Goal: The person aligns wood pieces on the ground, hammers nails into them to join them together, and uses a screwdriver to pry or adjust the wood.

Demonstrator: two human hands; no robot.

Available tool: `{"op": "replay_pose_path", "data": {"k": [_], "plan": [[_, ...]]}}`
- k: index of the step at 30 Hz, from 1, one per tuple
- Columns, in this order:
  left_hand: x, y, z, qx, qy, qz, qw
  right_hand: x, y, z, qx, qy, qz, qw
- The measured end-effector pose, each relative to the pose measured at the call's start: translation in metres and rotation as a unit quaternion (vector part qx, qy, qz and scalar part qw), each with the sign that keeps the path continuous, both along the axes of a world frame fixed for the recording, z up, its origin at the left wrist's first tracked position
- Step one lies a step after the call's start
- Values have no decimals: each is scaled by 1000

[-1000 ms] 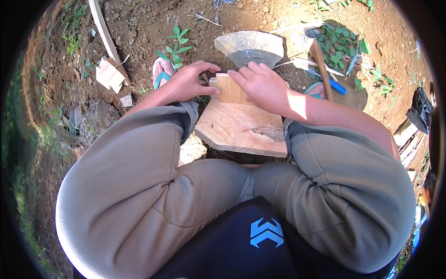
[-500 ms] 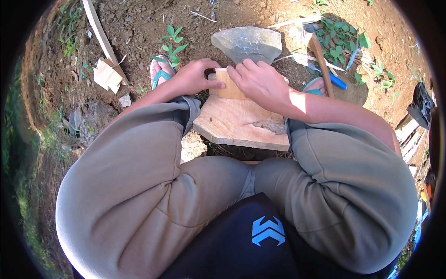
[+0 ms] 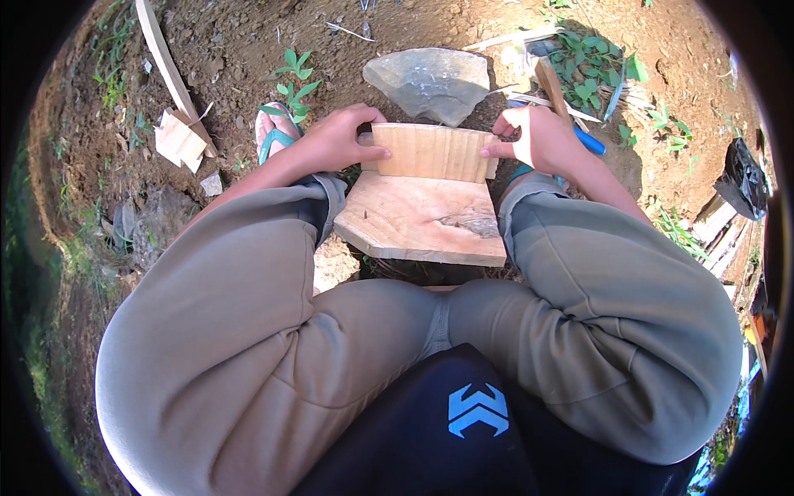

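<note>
Between my legs lies a thick, flat wooden slab (image 3: 413, 211) with a rough, broken patch near its right side. Along its far edge a short, light wooden board (image 3: 430, 153) stands upright. Another piece of wood peeks out behind this board at both ends; most of it is hidden. My left hand (image 3: 341, 140) grips the board's left end, thumb on the near face and fingers behind. At the right end my right hand (image 3: 533, 136) pinches the board the same way, thumb in front.
A large grey stone (image 3: 430, 83) sits just beyond the board. To the right, a wooden handle (image 3: 552, 89) and a blue handle (image 3: 590, 140) lie by leafy weeds. Wood scraps (image 3: 179, 139) and a long strip (image 3: 169, 66) lie on the left, a black plastic bag (image 3: 744, 178) far right.
My right hand has moved from the board's left part to its right end, uncovering the near face. The left hand still holds the left end. The view has shifted slightly.
</note>
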State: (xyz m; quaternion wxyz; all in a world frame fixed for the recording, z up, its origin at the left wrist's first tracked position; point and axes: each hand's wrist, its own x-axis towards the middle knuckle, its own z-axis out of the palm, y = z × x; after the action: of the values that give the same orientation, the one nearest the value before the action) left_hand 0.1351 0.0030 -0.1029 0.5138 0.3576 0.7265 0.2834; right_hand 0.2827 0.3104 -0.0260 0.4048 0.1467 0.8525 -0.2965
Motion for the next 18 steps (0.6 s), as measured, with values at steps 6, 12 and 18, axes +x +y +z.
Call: {"op": "replay_pose_path", "data": {"k": [6, 12, 18], "plan": [[0, -2, -5, 28, 17, -3, 999, 28, -12, -27, -48, 130, -15, 990], [-4, 0, 4, -1, -6, -24, 1000, 22, -14, -22, -117, 83, -61, 988], [0, -1, 15, -23, -54, -25, 998, 27, -17, -18, -115, 86, -11, 989]]}}
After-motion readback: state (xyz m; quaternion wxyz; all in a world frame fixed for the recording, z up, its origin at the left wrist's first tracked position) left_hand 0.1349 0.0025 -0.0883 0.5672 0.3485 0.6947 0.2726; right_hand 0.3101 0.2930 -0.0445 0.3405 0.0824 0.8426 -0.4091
